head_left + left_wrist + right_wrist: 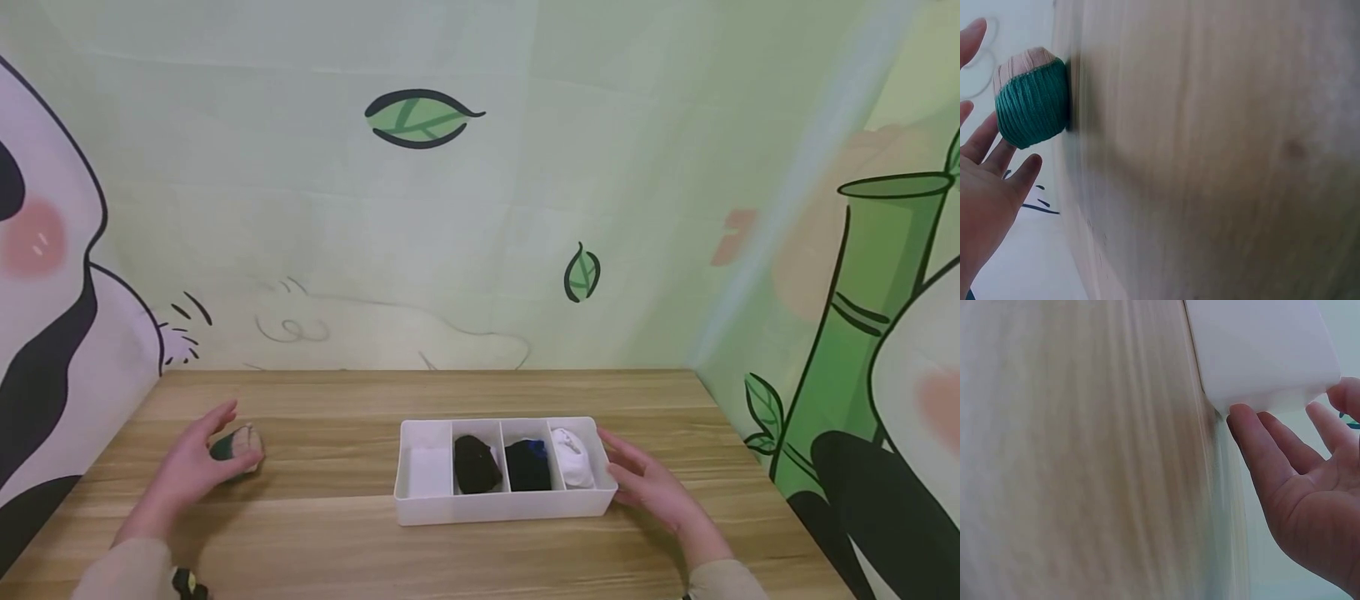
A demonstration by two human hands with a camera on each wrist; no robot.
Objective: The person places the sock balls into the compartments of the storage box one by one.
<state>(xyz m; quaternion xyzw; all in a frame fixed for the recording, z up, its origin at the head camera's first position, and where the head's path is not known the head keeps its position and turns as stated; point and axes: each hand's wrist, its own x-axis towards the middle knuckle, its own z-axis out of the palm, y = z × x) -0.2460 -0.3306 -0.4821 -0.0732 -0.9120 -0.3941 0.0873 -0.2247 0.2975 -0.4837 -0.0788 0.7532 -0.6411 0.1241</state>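
A rolled-up pair of socks [1032, 103], ribbed green with a pale pink part, sits on the wooden table at the left. My left hand [191, 462] is spread around it, thumb and fingers apart, and the palm faces the roll. At the right, a white divided box [427, 510] has my right hand [648, 483] against its end wall. In the right wrist view the fingertips [1242, 412] of that hand touch the box's end, fingers extended. The box holds dark brown socks [476, 465], black socks with a blue patch [528, 467] and white socks [572, 458], each in its own compartment.
The box's leftmost compartment [428, 471] shows its bare white floor. Wood-grain table [322, 550] runs between the green socks and the box. Behind it stands a printed wall cloth [525, 208] with leaves, pandas and bamboo.
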